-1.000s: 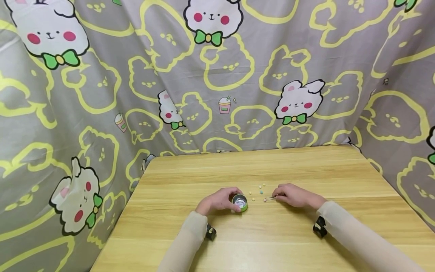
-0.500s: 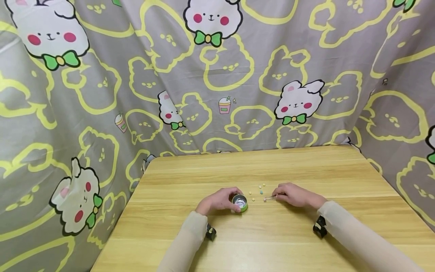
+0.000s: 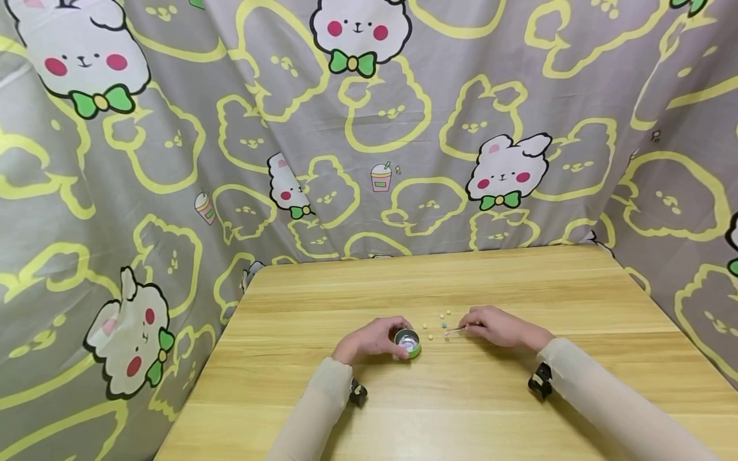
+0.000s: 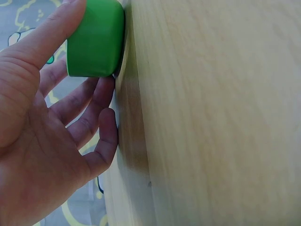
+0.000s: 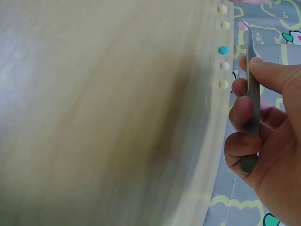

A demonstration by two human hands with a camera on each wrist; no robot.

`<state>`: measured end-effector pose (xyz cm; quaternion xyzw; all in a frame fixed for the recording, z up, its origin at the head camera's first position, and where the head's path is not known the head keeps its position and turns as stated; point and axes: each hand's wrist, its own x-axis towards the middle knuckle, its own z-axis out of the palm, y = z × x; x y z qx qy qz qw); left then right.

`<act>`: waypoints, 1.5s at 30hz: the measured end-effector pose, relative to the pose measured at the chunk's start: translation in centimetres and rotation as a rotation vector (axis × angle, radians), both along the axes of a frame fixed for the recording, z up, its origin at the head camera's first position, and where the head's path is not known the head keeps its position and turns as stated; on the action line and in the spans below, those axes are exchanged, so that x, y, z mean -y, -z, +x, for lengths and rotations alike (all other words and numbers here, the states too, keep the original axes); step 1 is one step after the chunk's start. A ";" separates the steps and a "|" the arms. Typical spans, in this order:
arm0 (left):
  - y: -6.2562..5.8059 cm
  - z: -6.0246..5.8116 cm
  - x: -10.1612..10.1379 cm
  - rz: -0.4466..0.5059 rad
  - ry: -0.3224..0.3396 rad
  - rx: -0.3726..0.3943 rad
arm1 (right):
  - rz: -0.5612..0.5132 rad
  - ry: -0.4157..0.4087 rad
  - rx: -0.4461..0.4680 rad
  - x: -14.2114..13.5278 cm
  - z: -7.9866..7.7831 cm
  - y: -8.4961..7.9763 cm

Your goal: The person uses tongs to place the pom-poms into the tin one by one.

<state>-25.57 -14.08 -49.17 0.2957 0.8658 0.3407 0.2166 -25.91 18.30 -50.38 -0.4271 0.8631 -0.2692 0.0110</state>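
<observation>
Thumb and fingers of my left hand (image 3: 376, 337) grip a small round tin (image 4: 96, 40), green outside and silvery inside, its open mouth facing up on the table. My right hand (image 3: 500, 328) holds metal tweezers (image 5: 253, 96) along its fingers, tips pointing toward the tin. A small pale pink ball (image 5: 243, 25) is at the tweezer tips, raised above the tabletop in the right wrist view. Between the hands lie several small balls: a teal one (image 5: 223, 50) and pale yellow ones, such as the yellow ball (image 3: 430, 337) nearest the tin.
The wood-grain table (image 3: 323, 291) runs back to a grey patterned curtain (image 3: 415, 121), which also hangs at both sides. A black wrist camera (image 3: 358, 393) sits on the left wrist and another black camera (image 3: 541, 381) on the right.
My right hand has lifted slightly and shifted a little left, bringing the tweezers and the pink ball up off the table. The left hand and tin stay in place.
</observation>
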 end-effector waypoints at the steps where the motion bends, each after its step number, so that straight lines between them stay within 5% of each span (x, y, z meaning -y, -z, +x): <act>1: 0.0 0.0 0.0 -0.001 0.000 0.000 | -0.002 0.004 0.002 0.0 0.0 0.0; 13: -0.1 0.1 0.0 -0.009 0.003 -0.005 | 0.004 0.051 0.072 0.5 0.0 -1.1; 35: -0.2 0.1 0.0 -0.023 0.003 -0.011 | -0.020 -0.024 -0.025 2.0 -0.1 -2.7; 45: 0.0 0.0 0.1 -0.020 0.013 -0.013 | -0.006 -0.036 0.001 3.2 0.0 -3.5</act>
